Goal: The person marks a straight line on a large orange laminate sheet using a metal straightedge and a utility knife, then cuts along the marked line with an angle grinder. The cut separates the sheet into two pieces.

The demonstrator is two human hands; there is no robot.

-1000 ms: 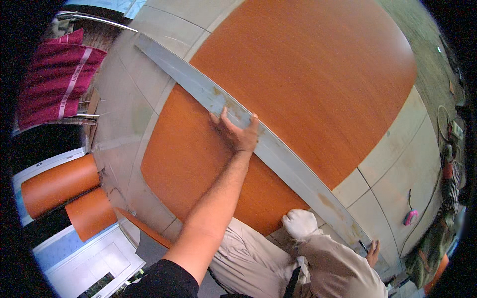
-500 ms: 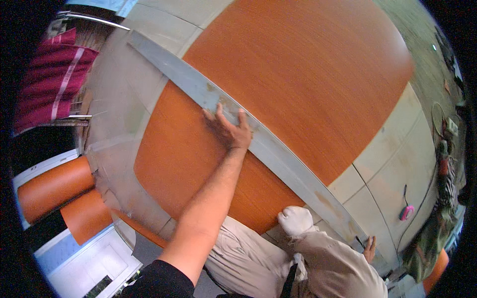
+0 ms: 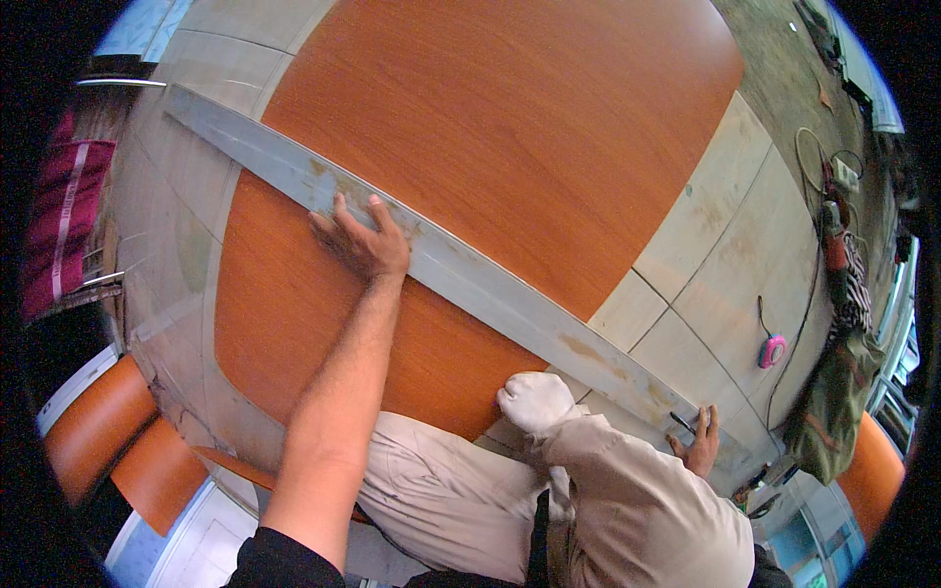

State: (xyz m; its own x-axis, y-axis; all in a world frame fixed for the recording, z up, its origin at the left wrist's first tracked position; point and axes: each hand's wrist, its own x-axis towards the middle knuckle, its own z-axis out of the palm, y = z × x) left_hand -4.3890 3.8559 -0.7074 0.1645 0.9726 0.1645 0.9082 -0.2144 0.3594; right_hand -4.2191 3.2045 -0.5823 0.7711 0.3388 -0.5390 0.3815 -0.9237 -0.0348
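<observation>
A long grey metal straightedge [image 3: 510,299] lies diagonally across a large orange wood-grain board [image 3: 510,127] on the tiled floor. My left hand [image 3: 363,240] presses flat on the straightedge near its middle, fingers spread, with the bare forearm reaching up from the lower edge. My right hand [image 3: 698,441] rests at the straightedge's lower right end, past the board's edge, pinching a thin dark pencil [image 3: 683,422] against it. My bent legs in beige trousers [image 3: 627,500] and a white-covered foot [image 3: 534,397] sit at the board's near edge.
A pink tape measure [image 3: 772,350] lies on the pale floor tiles [image 3: 725,255] to the right. Cables and tools [image 3: 833,196] and a green cloth [image 3: 833,412] crowd the right rim. Orange curved panels [image 3: 108,441] lie at the lower left, and a maroon cloth [image 3: 64,216] hangs at the far left.
The view has drifted, so board and straightedge sit further left and higher. My left hand stays pressed on the straightedge with fingers spread wider. My right hand remains at the lower end.
</observation>
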